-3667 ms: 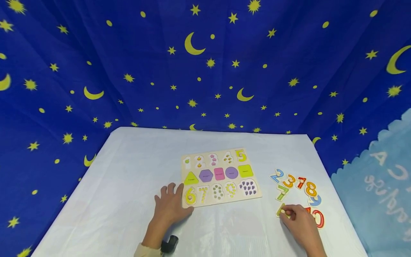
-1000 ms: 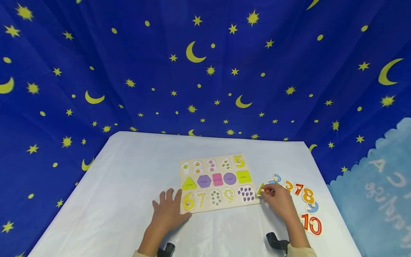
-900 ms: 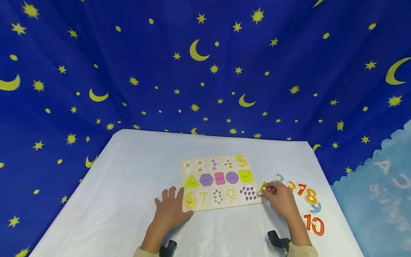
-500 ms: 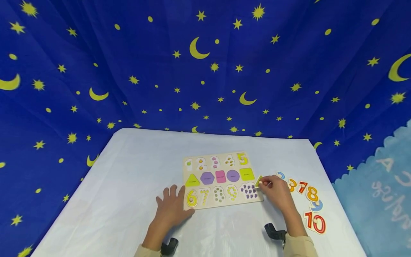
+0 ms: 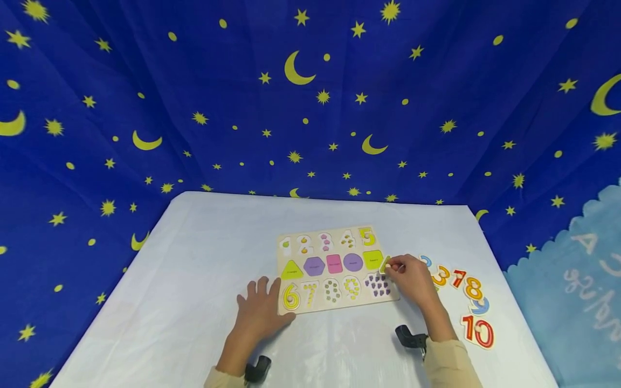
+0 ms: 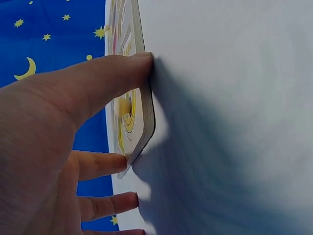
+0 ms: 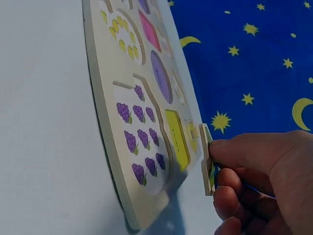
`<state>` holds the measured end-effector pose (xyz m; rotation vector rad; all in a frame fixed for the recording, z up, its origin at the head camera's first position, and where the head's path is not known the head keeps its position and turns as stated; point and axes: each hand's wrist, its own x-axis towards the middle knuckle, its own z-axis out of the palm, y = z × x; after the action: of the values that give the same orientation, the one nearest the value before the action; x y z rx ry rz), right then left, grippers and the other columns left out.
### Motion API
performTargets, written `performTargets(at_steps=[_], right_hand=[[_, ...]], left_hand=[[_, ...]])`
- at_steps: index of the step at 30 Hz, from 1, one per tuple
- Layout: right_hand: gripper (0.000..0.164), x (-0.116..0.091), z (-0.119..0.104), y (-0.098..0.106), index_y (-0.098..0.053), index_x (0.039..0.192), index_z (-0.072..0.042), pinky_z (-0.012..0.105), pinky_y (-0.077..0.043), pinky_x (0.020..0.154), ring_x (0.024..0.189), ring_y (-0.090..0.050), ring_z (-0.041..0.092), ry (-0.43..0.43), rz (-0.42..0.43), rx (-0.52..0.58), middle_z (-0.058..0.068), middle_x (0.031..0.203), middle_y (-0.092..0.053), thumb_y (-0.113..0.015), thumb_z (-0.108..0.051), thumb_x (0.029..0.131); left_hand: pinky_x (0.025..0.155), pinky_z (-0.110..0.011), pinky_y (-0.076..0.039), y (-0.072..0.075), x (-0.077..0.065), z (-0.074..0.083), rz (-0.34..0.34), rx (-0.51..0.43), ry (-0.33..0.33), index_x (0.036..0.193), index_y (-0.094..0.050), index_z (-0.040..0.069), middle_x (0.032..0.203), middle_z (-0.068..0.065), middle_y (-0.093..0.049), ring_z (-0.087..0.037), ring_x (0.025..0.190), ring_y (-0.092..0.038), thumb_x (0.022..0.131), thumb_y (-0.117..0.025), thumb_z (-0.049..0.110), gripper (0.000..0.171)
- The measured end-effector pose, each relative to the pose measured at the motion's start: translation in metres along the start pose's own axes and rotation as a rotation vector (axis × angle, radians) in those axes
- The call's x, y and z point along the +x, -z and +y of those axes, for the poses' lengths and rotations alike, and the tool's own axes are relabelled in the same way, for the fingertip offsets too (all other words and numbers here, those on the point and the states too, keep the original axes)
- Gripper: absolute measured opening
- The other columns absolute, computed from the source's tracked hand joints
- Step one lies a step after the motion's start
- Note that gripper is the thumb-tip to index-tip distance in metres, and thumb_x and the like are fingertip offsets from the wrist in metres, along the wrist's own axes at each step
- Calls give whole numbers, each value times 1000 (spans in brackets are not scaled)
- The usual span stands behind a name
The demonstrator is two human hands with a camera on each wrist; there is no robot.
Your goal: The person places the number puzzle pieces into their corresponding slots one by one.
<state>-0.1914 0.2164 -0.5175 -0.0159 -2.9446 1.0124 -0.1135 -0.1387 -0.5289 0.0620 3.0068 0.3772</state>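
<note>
My right hand (image 5: 412, 277) pinches a yellow-green number piece (image 5: 385, 264) by its knob, its shape mostly hidden by fingers. In the right wrist view that piece (image 7: 207, 161) is tilted on edge, near the board's right side by the yellow square. My left hand (image 5: 259, 312) lies at the lower-left corner of a wooden number puzzle board (image 5: 390, 298), fingers spread. In the left wrist view, the thumb (image 6: 132, 68) touches the board's near edge and the index finger its corner. The yellow 5 (image 5: 367, 237) and yellow 6 (image 5: 291, 297) sit in their recesses.
Right of the board lie loose number pieces: blue 2 (image 5: 425, 261), orange 3 (image 5: 440, 276), red 1 (image 5: 458, 278), orange 8 (image 5: 473, 288), blue 9 (image 5: 480, 306) and red 10 (image 5: 478, 331). A white cloth (image 5: 218, 237) covers the table. A starry blue curtain (image 5: 242, 188) hangs behind.
My right hand has picked the yellow-green piece from the loose pieces and carried it left, then farther away along the board's right edge. My left hand has stayed at the corner.
</note>
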Motion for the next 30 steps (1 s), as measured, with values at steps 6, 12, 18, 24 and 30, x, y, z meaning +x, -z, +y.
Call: performTargets(at_steps=[6,12,18,24,30], right_hand=[[25,8,-2,-5,-70,103,-5,34,-42,66,76,-52,19,14,-16,3,3,84,-59,-71,-23,85],[25,15,-5,-10,-70,102,-5,34,-43,66,76,-53,20,32,-19,22,3,84,-60,-71,-23,84],[24,22,-6,-15,-71,102,-5,33,-44,66,76,-54,19,36,-41,58,3,84,-61,-72,-21,83],[24,27,-9,-18,-70,102,-8,33,-45,68,77,-55,19,34,-56,66,3,86,-62,-73,-22,83],[23,34,-14,-19,-70,101,-7,33,-45,68,77,-54,20,38,-66,73,3,85,-62,-73,-21,83]], left_hand=[[86,-69,-33,0,1,-1,0,6,1,142,-45,10,135,-19,-40,-42,121,-34,71,-72,60,91],[87,-69,-32,-1,1,-1,0,7,3,143,-45,11,136,-19,-40,-41,122,-33,71,-73,60,91],[86,-69,-32,-3,1,-1,7,3,3,142,-46,11,135,-19,-41,-41,122,-34,70,-73,60,91],[86,-69,-33,-3,0,-2,13,7,-4,143,-45,10,135,-19,-41,-41,122,-34,71,-72,60,91],[85,-68,-33,-3,0,-2,18,9,-2,142,-46,11,135,-19,-41,-41,121,-34,71,-73,60,91]])
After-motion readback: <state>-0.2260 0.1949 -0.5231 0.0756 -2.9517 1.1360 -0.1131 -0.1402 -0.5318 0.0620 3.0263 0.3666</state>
